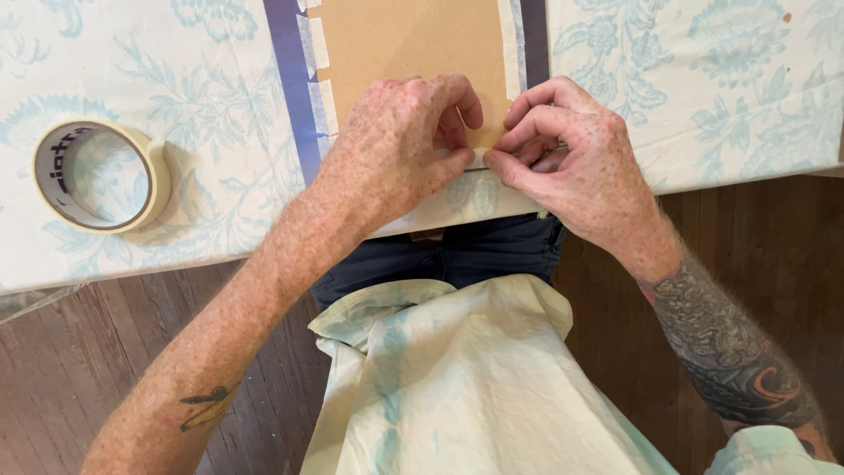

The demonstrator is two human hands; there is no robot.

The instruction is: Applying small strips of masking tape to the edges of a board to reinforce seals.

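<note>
A tan sheet of board [413, 44] lies on the table, its left edge fastened with short pieces of pale masking tape [316, 44]. My left hand [396, 145] and my right hand [571, 158] meet at the sheet's near edge. Both pinch a pale strip of tape [479, 160] between thumb and fingertips, right at the near right corner of the sheet. A dark blue-purple band [290, 79] runs under the sheet on both sides.
A roll of masking tape [97, 176] lies flat on the left of the table. A white cloth with pale blue flowers [721, 88] covers the table. Its near edge runs just past my hands, with dark wooden floor [774, 255] below.
</note>
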